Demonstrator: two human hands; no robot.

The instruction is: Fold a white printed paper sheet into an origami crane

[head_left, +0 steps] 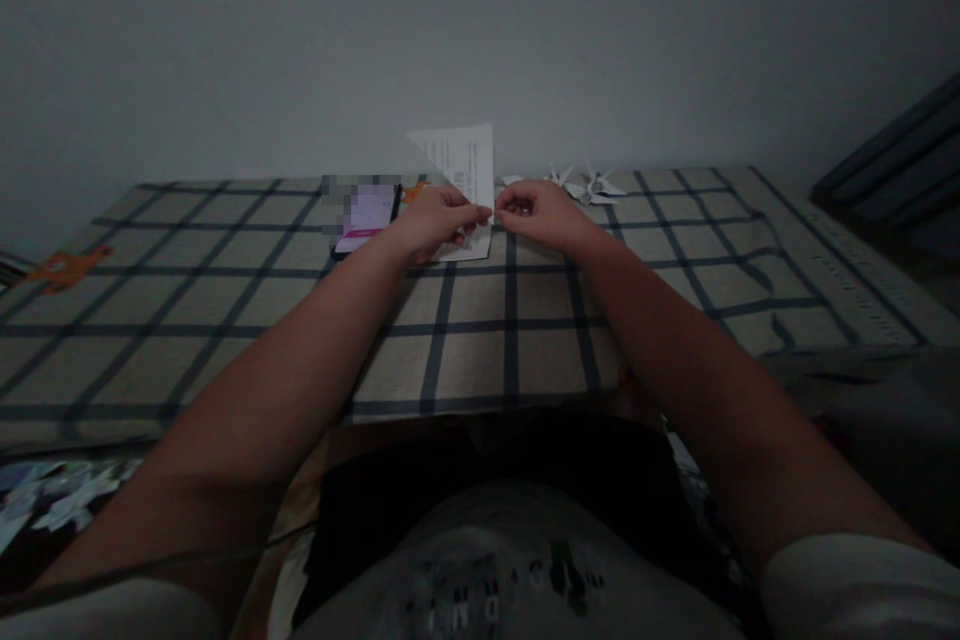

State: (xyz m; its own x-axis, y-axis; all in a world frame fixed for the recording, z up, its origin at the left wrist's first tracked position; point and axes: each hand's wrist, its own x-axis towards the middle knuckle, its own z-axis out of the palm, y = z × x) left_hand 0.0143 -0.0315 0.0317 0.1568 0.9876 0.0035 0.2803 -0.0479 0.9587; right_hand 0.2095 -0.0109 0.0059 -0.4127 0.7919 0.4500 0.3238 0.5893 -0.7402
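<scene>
A white printed sheet of paper (480, 160), with a slanted upper left edge, stands up from the checked cloth in the middle. My left hand (444, 220) pinches it near its lower right part, fingers partly in front of it. At the sheet's right edge is my right hand (536, 212), its thumb and fingertips pressed together; whether they grip the paper's edge is too small to tell. The fingertips of both hands nearly touch.
A phone with a lit screen (367, 217) lies left of my left hand. Folded white paper shapes (595, 187) sit behind my right hand. An orange item (71, 268) is at the far left of the checked tablecloth (472, 345). A wall rises behind.
</scene>
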